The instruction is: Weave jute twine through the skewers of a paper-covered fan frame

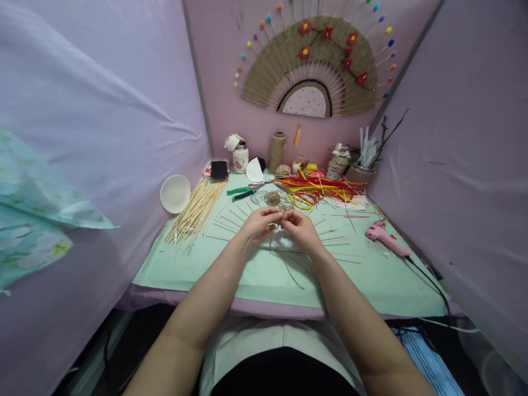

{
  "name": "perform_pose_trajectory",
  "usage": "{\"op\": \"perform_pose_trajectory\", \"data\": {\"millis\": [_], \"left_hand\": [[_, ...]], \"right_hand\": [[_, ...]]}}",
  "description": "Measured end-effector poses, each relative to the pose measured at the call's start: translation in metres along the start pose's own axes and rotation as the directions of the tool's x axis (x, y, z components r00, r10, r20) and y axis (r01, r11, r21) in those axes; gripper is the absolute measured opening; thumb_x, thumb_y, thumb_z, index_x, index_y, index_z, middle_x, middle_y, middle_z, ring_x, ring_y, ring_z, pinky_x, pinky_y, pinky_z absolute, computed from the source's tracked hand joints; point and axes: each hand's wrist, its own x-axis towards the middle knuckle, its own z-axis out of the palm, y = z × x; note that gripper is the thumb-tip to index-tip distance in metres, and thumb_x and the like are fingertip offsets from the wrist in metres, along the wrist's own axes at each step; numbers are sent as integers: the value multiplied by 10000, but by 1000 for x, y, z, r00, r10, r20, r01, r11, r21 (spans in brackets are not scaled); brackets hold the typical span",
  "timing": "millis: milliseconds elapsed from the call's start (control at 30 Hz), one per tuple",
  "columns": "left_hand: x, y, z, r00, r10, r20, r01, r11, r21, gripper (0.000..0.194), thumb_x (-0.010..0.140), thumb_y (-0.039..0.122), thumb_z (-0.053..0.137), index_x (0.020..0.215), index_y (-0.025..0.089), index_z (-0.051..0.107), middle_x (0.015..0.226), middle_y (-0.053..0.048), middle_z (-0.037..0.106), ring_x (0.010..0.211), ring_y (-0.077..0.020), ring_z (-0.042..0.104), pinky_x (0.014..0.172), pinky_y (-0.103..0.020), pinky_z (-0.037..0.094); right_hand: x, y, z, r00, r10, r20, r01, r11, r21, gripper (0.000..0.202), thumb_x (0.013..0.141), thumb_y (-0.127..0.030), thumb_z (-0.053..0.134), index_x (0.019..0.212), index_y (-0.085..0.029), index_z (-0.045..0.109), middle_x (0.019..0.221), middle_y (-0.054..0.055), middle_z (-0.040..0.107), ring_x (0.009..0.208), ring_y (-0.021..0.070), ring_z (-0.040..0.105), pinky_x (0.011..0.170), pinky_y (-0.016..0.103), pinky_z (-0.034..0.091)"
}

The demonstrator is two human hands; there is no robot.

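Head view: my left hand (262, 224) and right hand (298, 226) meet above the tabletop (231, 275), each grip pinched narrow at the fingertips, though I cannot tell what lies between them. Thin sticks (218, 237) fan out on both sides beneath my hands, a loose string (292, 274) trails nearer me, and a twine ball (273, 198) sits just beyond.

Both bare forearms slant inward and away from the body, left forearm (210, 291) mirroring right forearm (350, 305). Left hand (260, 224) and right hand (300, 226) meet in front, knuckles up, fingers (273, 212) bent into small pinches, tips close together.
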Motion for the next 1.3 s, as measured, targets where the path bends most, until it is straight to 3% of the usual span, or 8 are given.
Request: {"op": "perform_pose_trajectory", "data": {"millis": [333,467,633,733,867,1067,1300], "left_hand": [[-2,1,3,999,-42,-5,42,998,-43,380,533,355,875,762,141,660,686,7,586,636,-73,524,579,-200,378],[-2,-1,2,999,-3,38,3,1000,3,380,529,334,884,783,149,672,722,11,598,635,-61,516,557,-187,349],[1,-1,-1,997,73,-28,-73,997,2,371,521,350,890,717,134,660,635,28,550,579,-51,488,520,-179,350],[1,1,-2,992,124,-23,-124,992,11,353,584,364,862,728,123,647,635,24,568,514,-30,475,459,-162,321],[0,4,-2,987,160,-31,-160,987,0,307,747,389,754,772,146,567,806,-20,679,457,-24,535,419,-150,356],[-1,5,1,988,147,-38,-149,987,-59,290,821,371,699,781,158,505,840,-51,714,680,-111,703,631,-197,534],[0,8,-1,990,115,-81,-131,962,-239,191,841,259,684,782,150,539,828,-55,712,754,-118,696,722,-225,537]], "right_hand": [[1,-1,-1,1000,4,-25,-3,999,34,179,662,-281,654,778,-204,541,663,-44,542,589,108,465,580,250,377],[0,-3,-1,1000,13,-3,-13,1000,7,138,686,-298,645,753,-200,575,655,-37,554,589,111,467,580,256,374],[-1,-6,-1,997,80,-15,-78,993,91,240,669,-325,690,842,-204,578,601,-58,537,518,91,413,508,235,318],[-1,-10,-2,991,133,2,-130,971,202,294,669,-337,710,885,-212,556,526,-93,457,473,77,357,474,218,263],[0,-13,-6,987,163,6,-158,951,266,366,656,-387,751,911,-215,553,489,-107,421,443,70,315,447,208,211],[0,-14,-8,993,116,32,-121,956,268,428,672,-463,758,952,-223,541,501,-92,489,443,78,368,453,211,222],[-6,-11,-5,973,106,203,-133,983,127,398,720,-479,732,775,-242,417,513,-65,585,421,91,409,453,216,286]]}}
